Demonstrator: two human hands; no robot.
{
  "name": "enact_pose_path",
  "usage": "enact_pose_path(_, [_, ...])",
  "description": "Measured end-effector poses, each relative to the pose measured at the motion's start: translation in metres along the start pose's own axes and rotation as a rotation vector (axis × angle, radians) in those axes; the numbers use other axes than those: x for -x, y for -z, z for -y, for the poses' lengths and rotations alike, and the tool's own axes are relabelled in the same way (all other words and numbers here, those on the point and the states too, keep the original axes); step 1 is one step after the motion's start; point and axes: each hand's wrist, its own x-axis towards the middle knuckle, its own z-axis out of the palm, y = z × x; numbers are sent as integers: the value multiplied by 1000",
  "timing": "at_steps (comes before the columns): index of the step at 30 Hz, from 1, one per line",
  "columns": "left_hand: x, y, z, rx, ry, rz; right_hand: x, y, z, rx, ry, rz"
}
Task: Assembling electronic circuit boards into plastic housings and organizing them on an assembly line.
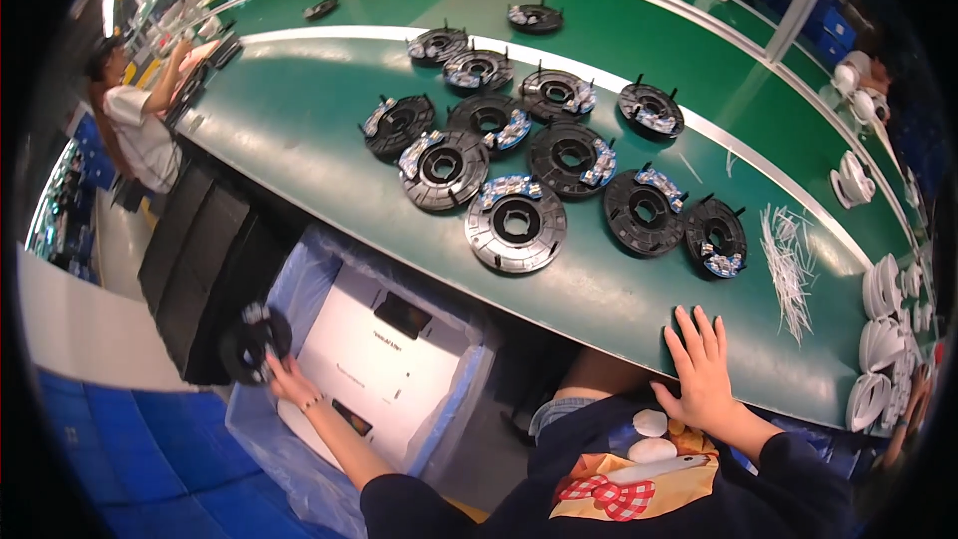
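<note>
The left hand (289,381) grips a black disc (239,347) by its edge near the box (473,371) — the right hand (704,369), empty, spreads on the table (299,140), probably for balance.

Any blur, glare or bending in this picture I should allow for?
Head view: the black disc in the left hand looks slightly smeared; same head view, the table bows along its long edges, and the nearest disc on it shines grey.
</note>
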Motion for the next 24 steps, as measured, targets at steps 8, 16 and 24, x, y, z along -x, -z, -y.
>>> enact_pose_path(8, [80,-192,-85,131,316,619,5,0,-5,-99,39,-77])
enact_pose_path(16, [100,-235,-95,23,493,869,3,-1,-9,-232,56,-157])
enact_pose_path(24, [26,-290,-87,-44,384,592,15,3,-15,-316,91,-160])
